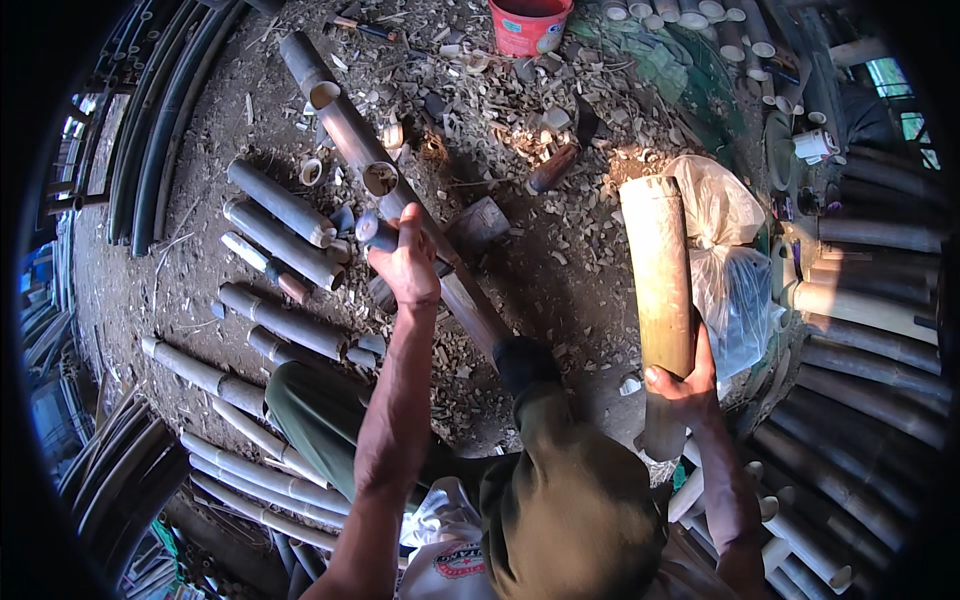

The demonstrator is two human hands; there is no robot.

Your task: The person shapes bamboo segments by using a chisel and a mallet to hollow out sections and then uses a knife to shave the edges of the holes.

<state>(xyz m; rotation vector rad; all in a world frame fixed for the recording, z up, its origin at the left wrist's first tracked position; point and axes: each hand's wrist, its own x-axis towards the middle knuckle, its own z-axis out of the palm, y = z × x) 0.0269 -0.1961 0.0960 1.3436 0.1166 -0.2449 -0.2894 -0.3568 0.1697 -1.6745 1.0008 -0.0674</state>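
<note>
My right hand [688, 380] is wrapped round the lower part of a thick bamboo tube [655, 260], which stands nearly upright at the right and catches sunlight on its top. My left hand [410, 268] is closed on a short round piece [375, 231] with a blue-grey end; its kind is unclear and its rest is hidden by the fingers. Beneath that hand runs a long bamboo pole [350, 135] with openings cut in its upper side. The pole's near end meets my dark shoe [525, 365]. A wooden block [478, 222] lies beside the pole.
Several cut bamboo lengths [280, 205] lie on the chip-strewn ground at left. A knife-like tool [265, 265] lies among them. A red bucket [530, 28] stands at the far side. A clear plastic bag [725, 270] sits behind the tube, and bamboo poles [870, 375] are stacked at right.
</note>
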